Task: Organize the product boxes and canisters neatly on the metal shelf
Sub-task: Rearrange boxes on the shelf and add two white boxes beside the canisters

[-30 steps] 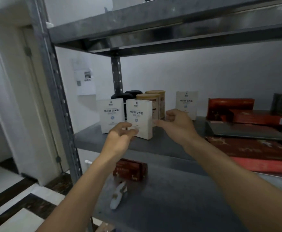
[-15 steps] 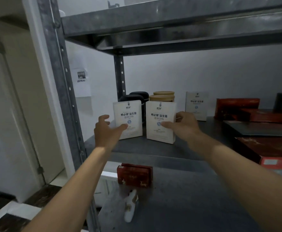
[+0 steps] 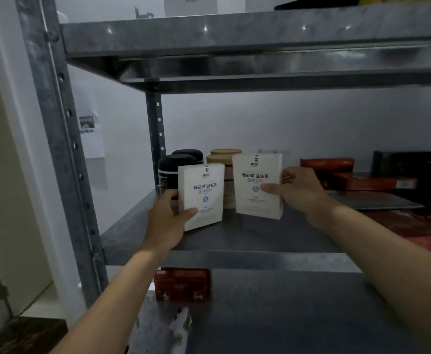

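From the head camera, you have a white box in each hand at the left end of the metal shelf. Your left hand grips the left white box, thumb across its lower front and fingers curled behind its left edge. The box leans a little. Your right hand pinches the right white box, thumb flat on the front face and fingers wrapped behind the right edge. It sits higher than the other box, and you cannot tell from here whether its base touches the shelf.

Just behind both boxes stand the black canisters and the tan canisters. The red boxes are stacked well off to the right.

To do this step well, square the left box upright first. Then set the right one down just beside it, fronts level and edges parallel. Lower each box flat onto its base rather than sliding it back, so neither one nudges the canisters behind.
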Demonstrator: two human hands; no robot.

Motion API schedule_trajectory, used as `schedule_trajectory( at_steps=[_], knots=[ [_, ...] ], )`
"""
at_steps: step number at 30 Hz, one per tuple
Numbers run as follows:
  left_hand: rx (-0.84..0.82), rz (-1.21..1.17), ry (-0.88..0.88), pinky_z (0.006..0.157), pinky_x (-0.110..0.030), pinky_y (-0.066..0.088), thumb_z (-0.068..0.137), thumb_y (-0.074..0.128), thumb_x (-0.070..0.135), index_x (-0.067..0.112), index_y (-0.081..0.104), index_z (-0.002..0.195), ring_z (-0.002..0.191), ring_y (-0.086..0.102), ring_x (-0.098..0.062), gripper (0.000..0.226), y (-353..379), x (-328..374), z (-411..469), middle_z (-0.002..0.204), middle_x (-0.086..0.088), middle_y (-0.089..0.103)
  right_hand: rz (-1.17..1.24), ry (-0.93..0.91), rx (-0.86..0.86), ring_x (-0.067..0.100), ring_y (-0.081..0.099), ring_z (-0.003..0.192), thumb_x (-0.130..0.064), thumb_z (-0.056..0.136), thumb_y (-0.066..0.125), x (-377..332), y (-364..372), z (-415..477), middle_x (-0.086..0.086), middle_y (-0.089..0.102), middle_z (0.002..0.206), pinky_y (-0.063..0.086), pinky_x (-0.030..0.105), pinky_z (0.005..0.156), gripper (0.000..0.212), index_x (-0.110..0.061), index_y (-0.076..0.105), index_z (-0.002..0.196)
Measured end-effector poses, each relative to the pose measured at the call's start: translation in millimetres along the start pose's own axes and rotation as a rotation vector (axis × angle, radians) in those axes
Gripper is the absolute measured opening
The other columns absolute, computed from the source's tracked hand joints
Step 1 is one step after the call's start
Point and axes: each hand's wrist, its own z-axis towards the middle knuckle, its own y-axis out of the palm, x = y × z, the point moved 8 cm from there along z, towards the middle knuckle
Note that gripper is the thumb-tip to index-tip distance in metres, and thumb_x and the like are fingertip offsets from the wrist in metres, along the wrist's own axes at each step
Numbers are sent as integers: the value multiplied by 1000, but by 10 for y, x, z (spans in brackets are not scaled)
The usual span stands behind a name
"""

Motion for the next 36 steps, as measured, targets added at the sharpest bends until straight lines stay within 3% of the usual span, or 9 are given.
schedule_trajectory(
  at_steps=[6, 10, 13, 17, 19, 22, 26, 31, 36],
  knots=[
    [-115, -38, -14, 68, -12, 44, 85, 71, 8, 17, 53, 117, 95, 57, -10, 38, 530, 237, -22, 106, 5, 59, -13, -6, 67, 18, 66, 92, -10, 78, 81, 5, -524, 145, 2, 69, 105, 54, 24, 68, 28, -8, 68, 103],
    [-158, -55, -54, 85, -28, 53, 83, 73, 6, 21, 55, 111, 106, 61, -17, 36, 935, 298, 44, 110, 2, 64, -32, 19, 113, 25, 67, 100, -11, 79, 80, 86, -807, 281, 9, 69, 115, 59, 39, 82, 21, -12, 66, 94],
    [-184, -61, -68, 98, -37, 50, 83, 72, 5, 18, 57, 116, 113, 60, -18, 38, 1221, 351, 118, 123, -3, 64, -30, 28, 128, 24, 66, 95, -11, 79, 80, 146, -957, 372, 8, 69, 114, 58, 32, 69, 20, -14, 63, 88],
    [-195, -52, -64, 97, -31, 46, 85, 69, 3, 11, 54, 124, 117, 56, -19, 43, 1520, 400, 236, 129, -6, 60, -2, 45, 148, 28, 67, 104, -13, 80, 80, 234, -1134, 511, 12, 68, 120, 58, 38, 81, 28, -6, 65, 103],
    [-188, -24, -52, 100, -34, 45, 86, 68, 3, 10, 53, 125, 120, 55, -21, 43, 1633, 411, 304, 131, -7, 59, 16, 50, 164, 29, 66, 106, -12, 81, 78, 296, -1204, 590, 13, 67, 121, 57, 40, 85, 25, -6, 65, 101],
    [-181, 22, -60, 102, -38, 45, 87, 67, 3, 10, 52, 128, 123, 53, -23, 44, 1779, 395, 429, 132, -7, 58, 53, 69, 156, 29, 68, 102, -13, 81, 79, 436, -1262, 717, 13, 69, 117, 58, 42, 82, 19, -9, 63, 89],
    [-185, 77, -66, 105, -41, 44, 90, 63, 6, 15, 49, 133, 128, 50, -25, 47, 1966, 363, 631, 138, -7, 54, 74, 122, 156, 32, 70, 97, -16, 77, 83, 628, -1316, 858, 12, 71, 111, 60, 52, 78, 26, -6, 65, 94],
    [-165, 142, -87, 103, -40, 43, 93, 60, 7, 14, 45, 134, 131, 47, -27, 45, 2185, 323, 832, 141, -8, 51, 100, 119, 148, 29, 69, 95, -12, 79, 81, 676, -1336, 987, 10, 71, 107, 59, 42, 74, 31, 0, 65, 103],
    [-170, 201, -101, 104, -40, 43, 95, 57, 9, 11, 43, 133, 131, 47, -29, 40, 2376, 321, 971, 142, -11, 49, 95, 119, 150, 29, 69, 99, -11, 80, 79, 740, -1364, 1123, 11, 70, 112, 60, 40, 77, 29, -3, 66, 105]
  ],
)
